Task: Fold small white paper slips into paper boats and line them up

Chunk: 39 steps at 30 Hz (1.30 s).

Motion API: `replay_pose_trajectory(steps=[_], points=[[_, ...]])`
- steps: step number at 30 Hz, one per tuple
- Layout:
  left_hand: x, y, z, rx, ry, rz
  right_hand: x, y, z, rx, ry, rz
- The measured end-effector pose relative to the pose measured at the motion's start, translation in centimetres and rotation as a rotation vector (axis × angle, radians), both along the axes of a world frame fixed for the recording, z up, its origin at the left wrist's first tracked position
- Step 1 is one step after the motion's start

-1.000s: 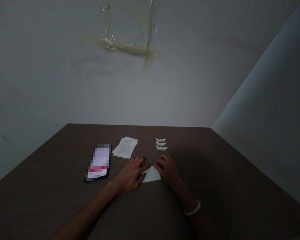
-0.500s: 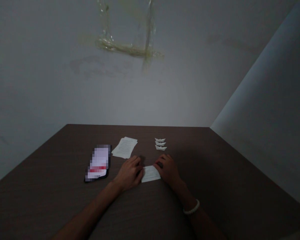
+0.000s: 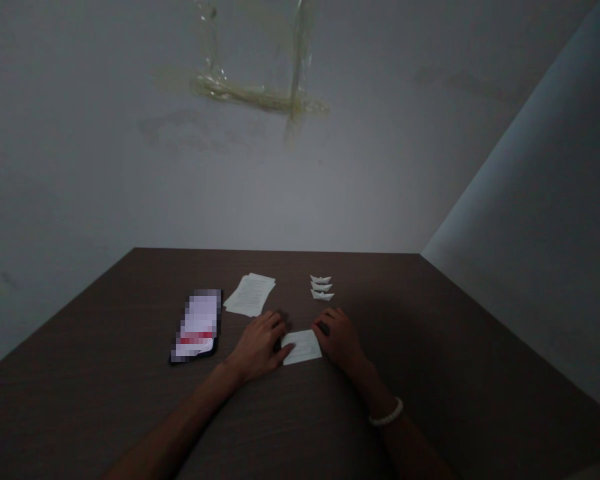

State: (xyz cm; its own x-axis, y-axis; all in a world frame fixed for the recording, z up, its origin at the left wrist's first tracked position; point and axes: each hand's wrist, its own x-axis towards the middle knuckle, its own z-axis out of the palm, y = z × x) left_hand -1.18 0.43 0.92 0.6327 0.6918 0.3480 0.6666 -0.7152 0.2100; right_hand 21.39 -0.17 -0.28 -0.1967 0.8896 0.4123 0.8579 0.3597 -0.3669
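Dark wood-grain table (image 3: 300,433) fills the lower frame. Left hand (image 3: 260,343): thumb parted from fingers, contacting flat printed paper (image 3: 304,347), lower centre. Right hand (image 3: 341,341): curled at paper's right side; pinch indeterminable. Beyond: angular folded boats (image 3: 321,287), centre; loose sheets (image 3: 251,295), slab-shaped phone (image 3: 198,323), left.

The left hand (image 3: 259,347) has drawn its index finger back from the paper (image 3: 304,348).
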Motion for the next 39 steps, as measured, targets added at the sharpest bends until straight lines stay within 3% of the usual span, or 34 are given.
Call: replay_pose_trajectory(steps=[7,26,39], points=[[-0.1,0.2,-0.6,-0.010,-0.034,0.010,-0.1,-0.7,0.8,-0.047,-0.021,0.188],[0.0,0.4,-0.4,-0.139,-0.118,0.032,-0.4,-1.1,0.9,-0.074,-0.012,0.187],[0.0,0.2,-0.2,-0.075,-0.165,-0.082,-0.9,-0.3,0.1,-0.052,0.286,0.236]])
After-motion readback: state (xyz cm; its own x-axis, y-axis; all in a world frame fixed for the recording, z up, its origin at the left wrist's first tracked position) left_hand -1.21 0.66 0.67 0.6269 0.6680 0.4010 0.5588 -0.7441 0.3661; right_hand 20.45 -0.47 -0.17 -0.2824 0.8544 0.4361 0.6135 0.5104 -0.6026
